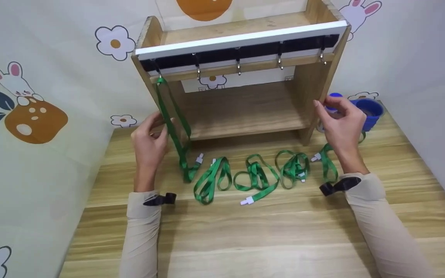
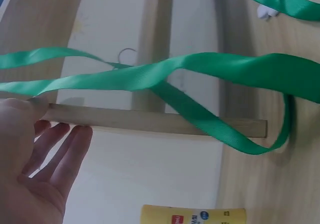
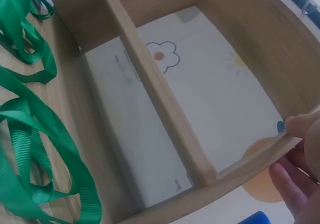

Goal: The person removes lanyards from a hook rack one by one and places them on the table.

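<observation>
A wooden rack (image 1: pixel 245 116) with a row of metal hooks (image 1: pixel 238 71) stands at the table's far side. One green lanyard (image 1: pixel 172 119) hangs from the leftmost hook, its end trailing on the table. My left hand (image 1: pixel 150 139) is at the rack's left side panel. In the left wrist view that hand (image 2: pixel 40 169) has straight fingers, its thumb rests on the panel edge (image 2: pixel 150 120), and the lanyard (image 2: pixel 200 69) runs just above. My right hand (image 1: pixel 340 123) holds the right side panel; its fingertips (image 3: pixel 297 129) curl over the wooden edge (image 3: pixel 250 164).
Several more green lanyards (image 1: pixel 255 177) with white clips lie in a row on the wooden table (image 1: pixel 245 231) in front of the rack. A blue cup (image 1: pixel 369 110) stands right of the rack, behind my right hand. Cartoon-printed walls close in on both sides.
</observation>
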`<state>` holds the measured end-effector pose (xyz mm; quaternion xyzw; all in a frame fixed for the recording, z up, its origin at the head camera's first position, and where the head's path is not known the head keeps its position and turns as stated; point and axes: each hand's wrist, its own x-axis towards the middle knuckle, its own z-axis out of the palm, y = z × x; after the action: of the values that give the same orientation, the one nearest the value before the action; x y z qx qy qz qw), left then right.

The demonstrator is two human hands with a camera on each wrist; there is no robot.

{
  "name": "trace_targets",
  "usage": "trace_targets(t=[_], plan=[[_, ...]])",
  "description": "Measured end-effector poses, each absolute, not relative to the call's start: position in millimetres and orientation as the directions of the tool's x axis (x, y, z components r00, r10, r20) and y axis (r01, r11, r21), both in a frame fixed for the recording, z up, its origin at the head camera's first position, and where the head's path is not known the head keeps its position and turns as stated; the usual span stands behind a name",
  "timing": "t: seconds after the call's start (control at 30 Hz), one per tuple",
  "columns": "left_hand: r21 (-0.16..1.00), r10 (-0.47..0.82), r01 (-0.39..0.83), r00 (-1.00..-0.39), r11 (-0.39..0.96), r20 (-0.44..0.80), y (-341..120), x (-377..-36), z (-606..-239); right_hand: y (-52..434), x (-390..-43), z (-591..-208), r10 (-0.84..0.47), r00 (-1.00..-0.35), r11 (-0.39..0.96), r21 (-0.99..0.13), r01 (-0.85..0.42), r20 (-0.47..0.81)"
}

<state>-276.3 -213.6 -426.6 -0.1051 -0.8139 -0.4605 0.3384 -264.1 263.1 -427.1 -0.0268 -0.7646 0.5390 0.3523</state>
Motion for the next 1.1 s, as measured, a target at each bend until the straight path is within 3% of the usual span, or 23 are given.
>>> trace_targets(t=[0.13,0.2,0.33,0.4,0.6,0.87,1.1], plan=[[0.718,-0.196,0.476,-0.748,0.508,0.635,-219,-271,-421,265,-265,-430,0.41,-0.751,0.417,-0.839,-0.35,0.518],[0.758,-0.199,0.503,-0.763,0.416,0.616,-224,-268,-417,265,-265,-430,0.41,-0.752,0.414,-0.84,-0.351,0.516],[0.82,-0.093,0.551,-0.818,0.155,0.568,-235,-261,-413,263,-264,-429,0.413,-0.752,0.413,-0.842,-0.347,0.513],[0.839,-0.02,0.536,-0.841,0.095,0.54,-238,-260,-413,263,-264,-429,0.414,-0.752,0.413,-0.842,-0.347,0.513],[0.856,0.058,0.499,-0.866,0.135,0.496,-231,-262,-414,263,-263,-430,0.428,-0.744,0.411,-0.843,-0.346,0.513],[0.837,-0.01,0.491,-0.861,0.241,0.508,-210,-267,-415,263,-264,-431,0.438,-0.739,0.391,-0.849,-0.356,0.511],[0.87,0.034,0.464,-0.885,0.164,0.465,-199,-268,-420,262,-265,-432,0.44,-0.738,0.377,-0.851,-0.366,0.512]])
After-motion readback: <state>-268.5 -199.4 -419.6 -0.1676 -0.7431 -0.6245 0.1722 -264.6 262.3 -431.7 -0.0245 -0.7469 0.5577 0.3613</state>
